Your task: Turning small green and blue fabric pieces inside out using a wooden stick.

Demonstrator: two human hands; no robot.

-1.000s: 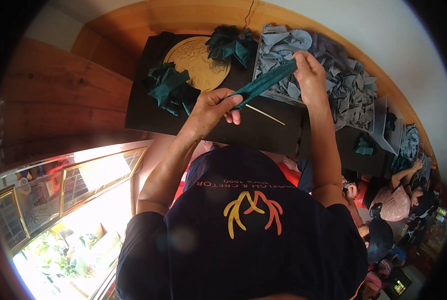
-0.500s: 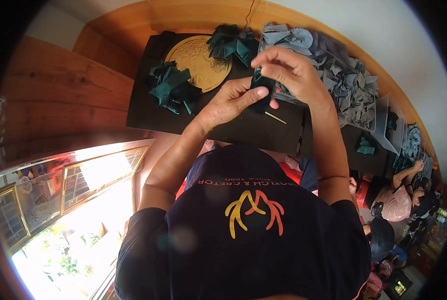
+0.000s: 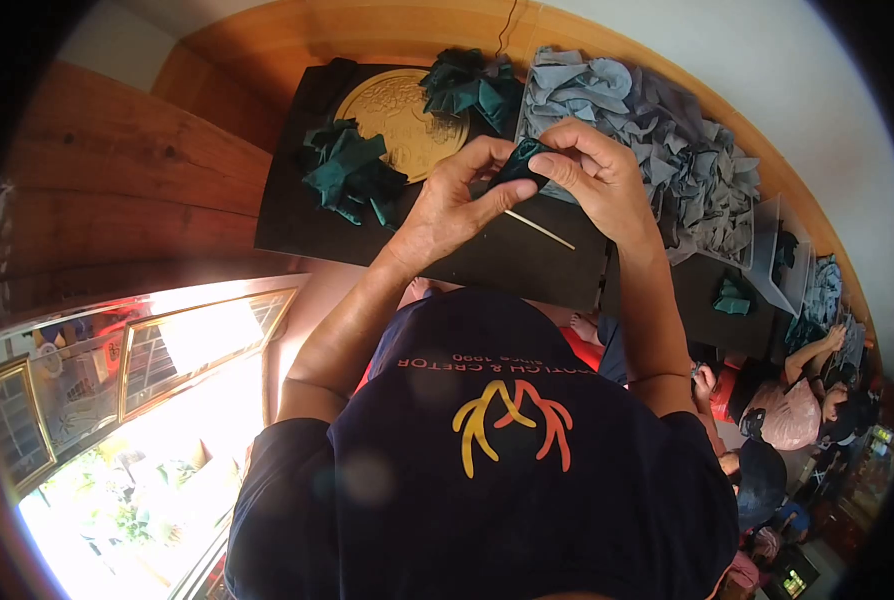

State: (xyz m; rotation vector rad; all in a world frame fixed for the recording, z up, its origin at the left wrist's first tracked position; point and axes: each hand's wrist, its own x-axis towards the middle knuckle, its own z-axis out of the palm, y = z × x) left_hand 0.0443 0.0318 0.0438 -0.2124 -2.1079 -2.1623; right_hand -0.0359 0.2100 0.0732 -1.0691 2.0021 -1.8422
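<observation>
A small folded piece of dark green velvety cloth (image 3: 520, 163) is held above the dark table between both hands. My left hand (image 3: 452, 200) pinches its left and lower side, the thumb lying along the near edge. My right hand (image 3: 602, 178) grips the right end between thumb and bent fingers. The cloth lies tilted, and the fingers behind it are partly hidden. Below the hands, a thin pale stick (image 3: 540, 229) rests on the table (image 3: 467, 255).
Dark green cloth pieces lie heaped at the left (image 3: 345, 172) and far side (image 3: 475, 92), around a round embossed gold plate (image 3: 387, 115). Grey cloth pieces (image 3: 657, 130) fill a clear box. Another clear bin (image 3: 777, 255) and a green piece (image 3: 733, 293) are right. Co-workers (image 3: 789, 410) sit beyond.
My right hand has come down from above the cloth and now grips its right end. The cloth has turned from upright to a flatter slant, and more of the stick shows.
</observation>
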